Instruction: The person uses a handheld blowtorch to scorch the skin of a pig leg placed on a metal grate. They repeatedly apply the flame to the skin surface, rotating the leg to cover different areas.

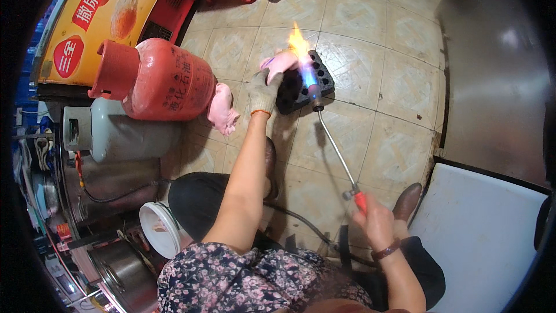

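My left hand (263,91), in a pale knitted glove with an orange cuff, grips the near end of a pink piece of skin-on meat (280,61), probably a pork trotter. A purple mark shows on its skin. The meat is held above a black block with round holes (322,71). My right hand (374,219) is closed around the red handle of a gas blowtorch (336,139). Its long metal tube points away from me, and a blue and yellow flame (302,52) plays over the meat's right end, partly hiding it.
To the left, a red gas cylinder (173,80) lies on its side above a grey one (130,128). A pink piece (222,109), perhaps meat, lies beside it. A black hose (299,218) crosses the tiled floor. A white bucket (160,230) stands near my left knee.
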The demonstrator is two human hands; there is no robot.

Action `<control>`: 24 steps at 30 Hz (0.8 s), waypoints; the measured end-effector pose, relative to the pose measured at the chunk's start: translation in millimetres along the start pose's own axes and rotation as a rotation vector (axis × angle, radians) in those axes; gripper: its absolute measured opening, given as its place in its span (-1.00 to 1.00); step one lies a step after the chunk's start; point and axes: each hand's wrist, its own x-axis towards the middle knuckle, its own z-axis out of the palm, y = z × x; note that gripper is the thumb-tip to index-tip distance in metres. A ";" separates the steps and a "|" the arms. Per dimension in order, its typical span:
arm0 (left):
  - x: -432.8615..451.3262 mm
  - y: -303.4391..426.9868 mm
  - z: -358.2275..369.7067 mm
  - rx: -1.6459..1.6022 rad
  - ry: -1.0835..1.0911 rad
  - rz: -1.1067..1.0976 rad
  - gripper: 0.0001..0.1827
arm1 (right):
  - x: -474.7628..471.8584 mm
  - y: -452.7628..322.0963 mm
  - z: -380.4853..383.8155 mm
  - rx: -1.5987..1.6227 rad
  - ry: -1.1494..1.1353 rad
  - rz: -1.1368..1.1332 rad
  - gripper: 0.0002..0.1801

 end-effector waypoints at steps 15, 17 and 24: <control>118.3 -58.7 21.9 0.207 -0.164 -0.251 -0.39 | 12.8 3.1 5.1 0.049 0.038 -0.036 -0.53; 117.4 -78.8 32.7 0.246 -0.263 -0.310 -0.40 | 17.7 -2.1 2.4 0.078 0.022 -0.021 -0.50; 147.1 -115.0 97.8 0.149 -0.400 -0.291 -0.40 | 41.8 -24.6 -5.6 0.098 -0.042 0.083 -0.43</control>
